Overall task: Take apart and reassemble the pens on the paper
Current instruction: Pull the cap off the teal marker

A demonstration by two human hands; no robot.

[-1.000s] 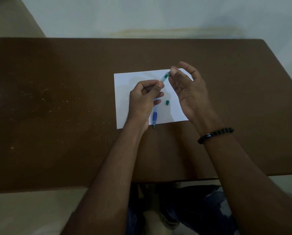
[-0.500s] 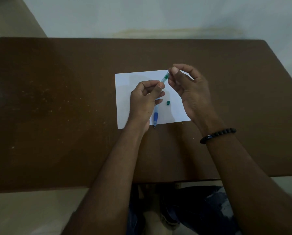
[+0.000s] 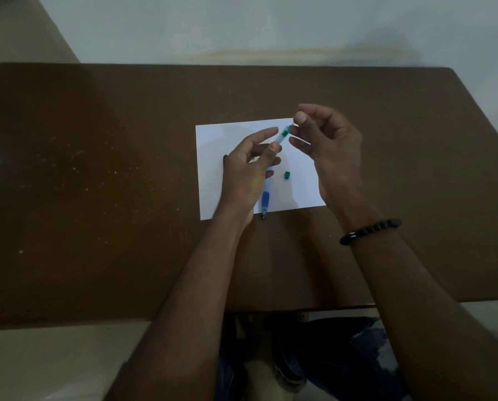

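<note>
Head view, dim light. A brown table [image 3: 97,169] carries a white paper [image 3: 213,146] near its middle. Both hands work above the paper, close together but not touching each other.

Left hand [image 3: 247,172]: thumb and a finger pinch the clear barrel of the green pen [image 3: 282,136]; the index finger sticks out straight, off the pen. The pen is lifted off the paper and tilted, its upper end pointing away and to the right. A green band shows inside the barrel near that end.

Right hand [image 3: 328,149]: thumb and index fingertip are pressed together on a thin dark part at the pen's upper end. The part is too small to identify. The other fingers curl loosely below. A black bead bracelet [image 3: 369,230] sits on the right wrist.

Blue pen [image 3: 265,195]: lies on the paper under the left hand, lengthwise toward the person, with its tip just over the paper's near edge onto the table. Its upper half is hidden by the hand.

Green cap [image 3: 287,175]: a small loose piece, resting on the paper just right of the blue pen, between the two hands, apart from both.

Below the table's near edge, the person's legs in dark trousers [image 3: 343,357] are visible.
</note>
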